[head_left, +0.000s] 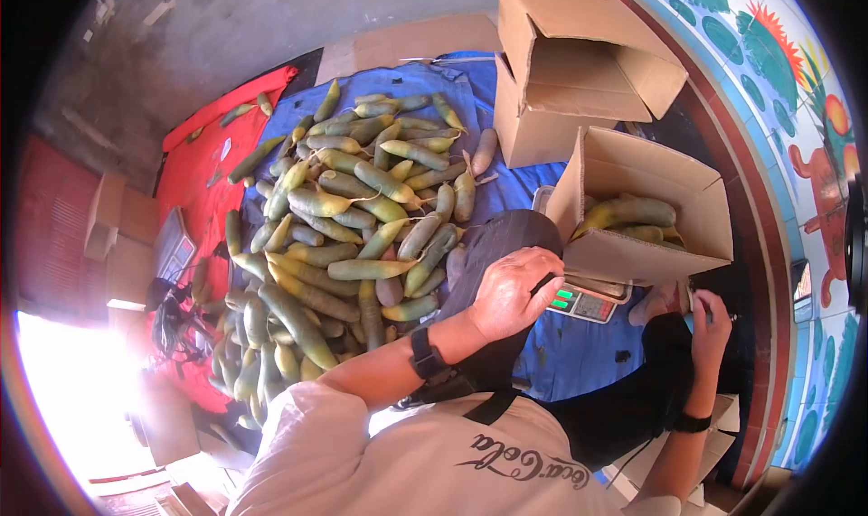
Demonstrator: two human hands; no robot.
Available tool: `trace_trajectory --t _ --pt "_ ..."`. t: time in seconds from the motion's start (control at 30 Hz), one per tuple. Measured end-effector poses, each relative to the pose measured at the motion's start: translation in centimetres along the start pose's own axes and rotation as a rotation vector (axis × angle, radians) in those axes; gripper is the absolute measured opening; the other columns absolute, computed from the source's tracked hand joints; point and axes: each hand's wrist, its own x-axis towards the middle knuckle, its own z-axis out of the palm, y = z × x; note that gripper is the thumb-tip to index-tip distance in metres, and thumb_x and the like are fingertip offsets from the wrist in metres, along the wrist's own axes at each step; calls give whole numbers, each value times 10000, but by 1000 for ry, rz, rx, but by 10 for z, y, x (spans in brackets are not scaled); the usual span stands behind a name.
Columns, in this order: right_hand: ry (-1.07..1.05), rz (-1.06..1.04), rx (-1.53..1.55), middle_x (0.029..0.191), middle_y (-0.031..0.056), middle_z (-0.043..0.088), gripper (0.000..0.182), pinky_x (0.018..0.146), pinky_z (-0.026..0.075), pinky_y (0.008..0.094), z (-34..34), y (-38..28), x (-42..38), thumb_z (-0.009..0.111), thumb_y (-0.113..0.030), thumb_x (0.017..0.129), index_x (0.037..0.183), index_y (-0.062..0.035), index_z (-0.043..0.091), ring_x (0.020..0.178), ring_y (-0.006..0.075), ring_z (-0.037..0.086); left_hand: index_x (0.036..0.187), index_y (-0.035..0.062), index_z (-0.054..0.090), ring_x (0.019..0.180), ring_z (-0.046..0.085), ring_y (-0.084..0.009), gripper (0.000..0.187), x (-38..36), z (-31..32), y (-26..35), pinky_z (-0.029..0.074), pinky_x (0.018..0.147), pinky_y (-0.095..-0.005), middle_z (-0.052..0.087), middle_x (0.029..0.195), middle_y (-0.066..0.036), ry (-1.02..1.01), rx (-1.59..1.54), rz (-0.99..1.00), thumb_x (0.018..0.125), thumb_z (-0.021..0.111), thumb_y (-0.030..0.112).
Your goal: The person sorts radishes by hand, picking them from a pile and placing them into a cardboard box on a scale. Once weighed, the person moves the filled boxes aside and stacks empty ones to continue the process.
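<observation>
My left hand point(515, 292) is closed around a small black object point(544, 285), mostly hidden by the fingers, just left of the digital scale point(583, 303) with green lit digits. On that scale stands an open cardboard box point(651, 168), tilted in view, with several green radishes point(633, 212) inside. My right hand point(711, 322) is raised at the box's near right side, fingers curled together. Whether it holds anything small I cannot make out. Beyond my left arm lies a large heap of long green radishes point(362, 191) on a blue sheet point(551, 362).
Another open carton point(597, 51) rests on a further box point(547, 118) at the back. A red sheet point(194, 191) with a second scale point(174, 249) lies left of the heap. A tiled, painted wall point(805, 173) bounds the right side. Cardboard point(714, 444) lies behind my right arm.
</observation>
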Motion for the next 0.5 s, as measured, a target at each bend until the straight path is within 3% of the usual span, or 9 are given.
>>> trace_trajectory --t 0.07,0.3,0.5 --pt "4 26 10 885 144 619 128 758 460 301 -3 22 -20 565 -37 853 954 38 590 812 227 599 866 13 599 859 607 -332 96 -3 1 1 486 773 -393 628 912 -148 41 -19 27 797 579 77" --pt "-79 52 -154 934 165 636 185 806 466 330 -16 100 -48 555 -97 877 990 40 607 874 267 615 829 11 574 865 578 -335 121 -11 12 9 473 774 -408 593 875 -147 67 -23 27 793 598 125" --pt "-295 75 -206 901 149 642 200 774 474 327 -9 131 -24 563 -114 859 979 39 609 833 250 620 765 24 547 796 545 -336 146 -16 29 13 454 751 -414 534 782 -138 180 -45 66 796 595 158"
